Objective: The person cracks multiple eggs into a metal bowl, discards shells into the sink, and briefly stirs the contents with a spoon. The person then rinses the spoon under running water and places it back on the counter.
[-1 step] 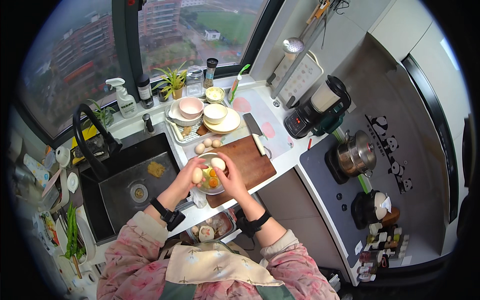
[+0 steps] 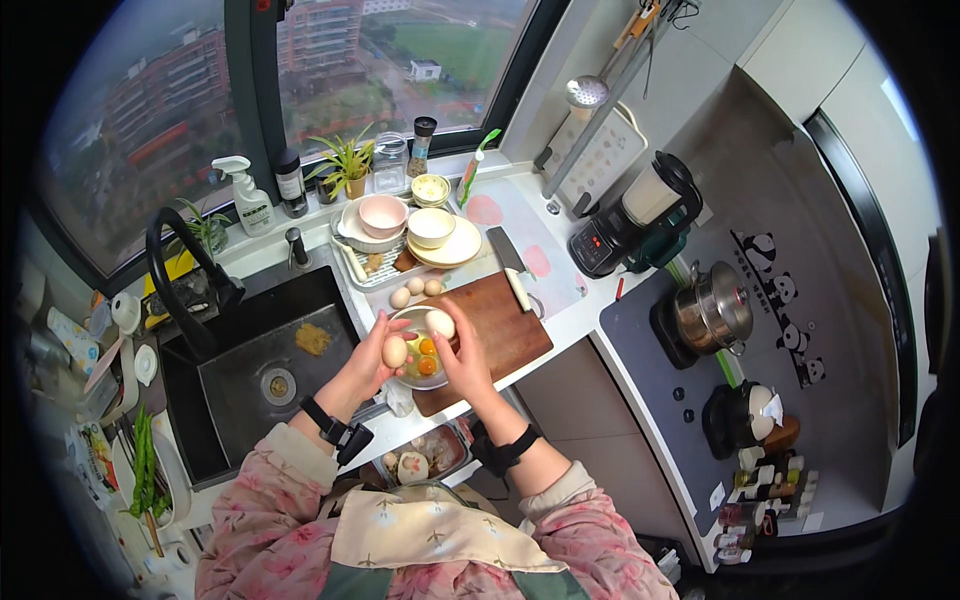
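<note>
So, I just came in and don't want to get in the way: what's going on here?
A person stands at the counter with an egg in each hand. The left hand holds one egg and the right hand another egg; both look whole. Below them is a bowl with two yolks showing. Three more eggs lie just beyond it, and a wooden board extends to the right.

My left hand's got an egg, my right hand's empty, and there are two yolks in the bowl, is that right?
Not quite: the head view shows your right hand isn't empty but holds a pale, oval egg. The rest stands: your left hand holds a light-brown, oval egg, and two round, orange yolks lie in the round, silvery bowl.
</note>
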Demonstrator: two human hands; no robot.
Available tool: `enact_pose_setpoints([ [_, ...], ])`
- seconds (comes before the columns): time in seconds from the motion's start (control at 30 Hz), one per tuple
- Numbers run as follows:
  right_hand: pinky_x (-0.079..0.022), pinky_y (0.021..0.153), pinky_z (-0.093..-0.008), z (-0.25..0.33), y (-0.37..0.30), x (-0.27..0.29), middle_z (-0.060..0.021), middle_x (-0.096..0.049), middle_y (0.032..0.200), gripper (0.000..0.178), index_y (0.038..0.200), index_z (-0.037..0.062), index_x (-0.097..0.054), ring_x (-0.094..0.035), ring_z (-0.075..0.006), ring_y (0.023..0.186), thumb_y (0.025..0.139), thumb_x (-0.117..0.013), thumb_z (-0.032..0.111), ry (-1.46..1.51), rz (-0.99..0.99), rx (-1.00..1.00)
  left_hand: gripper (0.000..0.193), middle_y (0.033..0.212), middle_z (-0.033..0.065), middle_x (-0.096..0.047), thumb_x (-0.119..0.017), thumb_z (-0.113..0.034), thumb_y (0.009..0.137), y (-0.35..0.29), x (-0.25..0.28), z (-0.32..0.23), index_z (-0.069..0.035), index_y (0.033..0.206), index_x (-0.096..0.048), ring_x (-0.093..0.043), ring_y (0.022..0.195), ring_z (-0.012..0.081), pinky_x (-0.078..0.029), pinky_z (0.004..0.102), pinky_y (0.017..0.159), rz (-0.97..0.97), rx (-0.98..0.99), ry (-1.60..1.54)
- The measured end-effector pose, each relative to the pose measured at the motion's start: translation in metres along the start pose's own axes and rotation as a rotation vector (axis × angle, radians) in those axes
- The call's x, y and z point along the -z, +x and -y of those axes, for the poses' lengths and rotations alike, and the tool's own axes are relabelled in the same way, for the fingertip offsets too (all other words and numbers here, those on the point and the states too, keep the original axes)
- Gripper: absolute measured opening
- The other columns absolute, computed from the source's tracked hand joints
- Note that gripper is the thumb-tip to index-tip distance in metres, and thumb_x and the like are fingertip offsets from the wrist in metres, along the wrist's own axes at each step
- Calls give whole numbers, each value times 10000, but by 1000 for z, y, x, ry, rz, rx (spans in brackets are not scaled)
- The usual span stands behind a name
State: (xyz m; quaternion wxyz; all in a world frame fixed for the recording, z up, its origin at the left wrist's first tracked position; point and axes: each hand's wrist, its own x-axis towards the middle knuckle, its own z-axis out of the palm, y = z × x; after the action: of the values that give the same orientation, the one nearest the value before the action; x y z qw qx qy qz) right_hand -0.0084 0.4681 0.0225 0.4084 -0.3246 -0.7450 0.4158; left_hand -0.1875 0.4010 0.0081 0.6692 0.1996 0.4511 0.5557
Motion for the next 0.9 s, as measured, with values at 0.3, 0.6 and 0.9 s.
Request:
enact_pose_setpoints([
  [0.3,-516,909,-387,0,-19,-23,-161,-635,1249,427,1400,47,-524,-640,-277,1088,1001,-625,158,44,-3,-123,809,1162,67,-628,-169,-724,1028,7,-4,7,-99,1422,-499,-616,856,141,-493,290,681,-1,44,67],
  [0.6,-495,596,-185,-41,-9,12,-6,-648,933,363,1328,47,-550,-587,-44,742,1067,-580,298,812,303,-805,432,1151,89,-653,-697,-204,919,0,5,-6,-108,1337,-642,-675,944,238,-551,351,825,55,-769,1104],
  [0.9,-605,758,-270,-24,-11,-1,-85,-683,1115,475,1424,-22,-512,-700,-134,904,996,-664,119,551,226,-535,393,1072,111,-721,-770,-238,801,-12,-15,-15,-140,1177,-713,-701,987,324,-569,406,855,-153,-657,1222],
])
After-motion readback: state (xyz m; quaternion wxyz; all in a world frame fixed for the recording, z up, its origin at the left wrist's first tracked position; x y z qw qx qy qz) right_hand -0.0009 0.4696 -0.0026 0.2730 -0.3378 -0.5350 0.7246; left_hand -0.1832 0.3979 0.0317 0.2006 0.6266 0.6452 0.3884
